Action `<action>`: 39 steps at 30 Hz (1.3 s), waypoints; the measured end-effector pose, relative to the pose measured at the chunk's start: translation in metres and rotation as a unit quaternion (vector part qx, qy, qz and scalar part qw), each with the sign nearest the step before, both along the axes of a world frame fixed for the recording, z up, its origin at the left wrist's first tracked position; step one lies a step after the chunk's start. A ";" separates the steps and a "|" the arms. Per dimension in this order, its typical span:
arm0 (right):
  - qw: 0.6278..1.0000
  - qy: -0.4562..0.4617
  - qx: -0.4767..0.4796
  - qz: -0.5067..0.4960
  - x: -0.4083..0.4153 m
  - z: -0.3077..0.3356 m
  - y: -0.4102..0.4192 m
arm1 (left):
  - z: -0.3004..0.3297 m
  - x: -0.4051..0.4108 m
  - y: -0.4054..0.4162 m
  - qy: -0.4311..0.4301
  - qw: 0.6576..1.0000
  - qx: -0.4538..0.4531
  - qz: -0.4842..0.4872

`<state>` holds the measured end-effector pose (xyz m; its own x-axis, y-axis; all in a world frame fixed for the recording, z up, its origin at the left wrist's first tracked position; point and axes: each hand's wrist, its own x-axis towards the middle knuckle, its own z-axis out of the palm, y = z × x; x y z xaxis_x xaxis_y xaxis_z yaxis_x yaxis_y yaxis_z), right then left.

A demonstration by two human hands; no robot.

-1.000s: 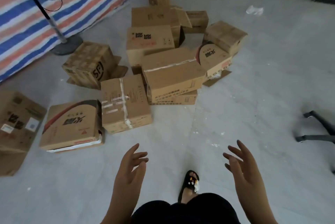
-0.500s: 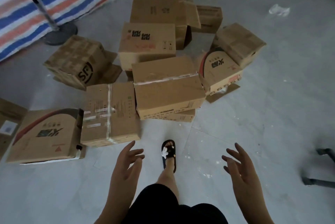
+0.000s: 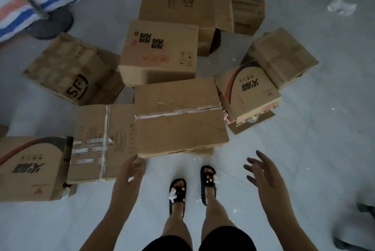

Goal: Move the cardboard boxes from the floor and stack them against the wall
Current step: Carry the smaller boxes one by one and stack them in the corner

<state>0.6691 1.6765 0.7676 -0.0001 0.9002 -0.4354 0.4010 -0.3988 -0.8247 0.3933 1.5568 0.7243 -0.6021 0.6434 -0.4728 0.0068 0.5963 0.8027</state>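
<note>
Both hands now nearer (left hand [image 3: 129,171] reaching taped box [image 3: 179,118]).

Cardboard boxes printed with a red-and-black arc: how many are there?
2. One arc-printed brown cardboard box lies at the lower left; the other sits right of the centre taped box. More could be hidden face down.

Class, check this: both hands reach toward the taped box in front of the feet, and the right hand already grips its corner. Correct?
Not quite. In the head view the right hand is open in the air, touching nothing. It is the left hand that has reached the taped box, at its near left corner.
</note>
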 end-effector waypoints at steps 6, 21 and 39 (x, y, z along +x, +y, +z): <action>0.981 -0.106 -0.091 0.136 -0.013 -0.108 0.100 | -0.100 -0.027 0.050 0.003 0.984 -0.138 0.115; 0.974 -0.180 -0.132 0.043 -0.033 -0.391 0.173 | -0.362 -0.080 0.071 -0.156 0.909 -0.165 0.348; 0.985 0.008 -0.175 0.000 -0.061 -0.166 0.208 | -0.128 -0.082 0.053 -0.178 0.859 -0.036 0.480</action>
